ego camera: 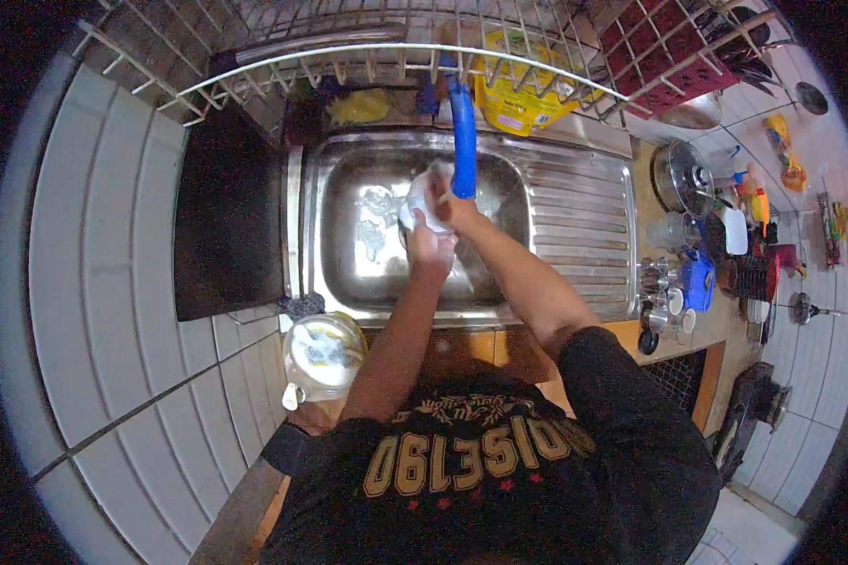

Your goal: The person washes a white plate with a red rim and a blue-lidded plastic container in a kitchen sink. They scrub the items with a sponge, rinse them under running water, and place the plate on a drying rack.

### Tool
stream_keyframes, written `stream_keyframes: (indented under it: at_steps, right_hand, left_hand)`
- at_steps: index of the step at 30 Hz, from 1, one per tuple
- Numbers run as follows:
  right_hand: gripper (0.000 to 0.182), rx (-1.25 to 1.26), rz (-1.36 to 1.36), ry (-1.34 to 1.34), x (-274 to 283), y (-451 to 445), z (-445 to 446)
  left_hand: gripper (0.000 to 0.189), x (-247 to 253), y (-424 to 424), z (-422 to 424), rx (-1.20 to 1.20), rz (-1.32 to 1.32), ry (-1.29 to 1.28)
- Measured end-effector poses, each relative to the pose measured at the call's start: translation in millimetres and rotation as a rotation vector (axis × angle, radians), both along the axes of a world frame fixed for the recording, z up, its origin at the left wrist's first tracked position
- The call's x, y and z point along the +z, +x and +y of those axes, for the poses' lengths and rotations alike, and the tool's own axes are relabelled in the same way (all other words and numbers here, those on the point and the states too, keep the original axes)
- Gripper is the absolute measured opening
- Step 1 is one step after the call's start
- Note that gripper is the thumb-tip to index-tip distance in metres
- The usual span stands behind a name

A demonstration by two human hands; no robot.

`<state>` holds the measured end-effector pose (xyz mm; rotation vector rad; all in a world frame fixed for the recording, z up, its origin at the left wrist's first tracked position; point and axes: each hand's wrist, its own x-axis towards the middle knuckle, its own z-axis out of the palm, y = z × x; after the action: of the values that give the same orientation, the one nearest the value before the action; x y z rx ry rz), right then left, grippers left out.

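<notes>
Over the stainless steel sink basin (353, 282), my left hand (430, 244) grips a white rounded dish (417, 201), perhaps a bowl or plate, by its near side. My right hand (452, 205) is at the dish's right side, blurred, with its fingers over the surface; whether it holds anything else is unclear. A blue hose (464, 134) hangs from above, its end just beside my right hand. Wet, foamy patches show on the basin floor left of the dish.
A wire rack (396, 46) overhangs the sink's back, near a yellow pouch (519, 106). A ribbed drainboard (579, 219) adjoins the basin. A tub with suds (325, 353) and a dark scourer (302, 305) are at the near left. A lidded pot (680, 176) and cups stand right.
</notes>
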<state>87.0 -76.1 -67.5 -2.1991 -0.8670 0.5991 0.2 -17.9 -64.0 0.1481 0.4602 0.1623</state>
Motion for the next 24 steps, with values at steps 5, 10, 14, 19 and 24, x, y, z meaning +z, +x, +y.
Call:
stream_keyframes:
  at_steps: [5,10,14,19,24]
  right_hand:
    - [0.052,-0.074,0.387,0.532,-15,-6,-9]
    - [0.036,-0.399,0.458,0.695,-3,-16,8]
    - [0.023,-0.59,0.333,0.566,69,-29,8]
    - [0.017,-0.598,0.247,0.683,7,-15,-6]
    - [0.021,-0.684,0.317,0.556,40,-28,-22]
  left_hand:
    - [0.049,2,7,-6,-0.018,0.066,0.279]
    - [0.061,8,26,5,-0.037,0.161,0.568]
    - [0.059,0,26,6,-0.065,0.165,0.537]
    - [0.05,15,33,-6,0.027,0.17,1.147]
    - [0.035,-18,71,3,-0.196,0.151,1.559]
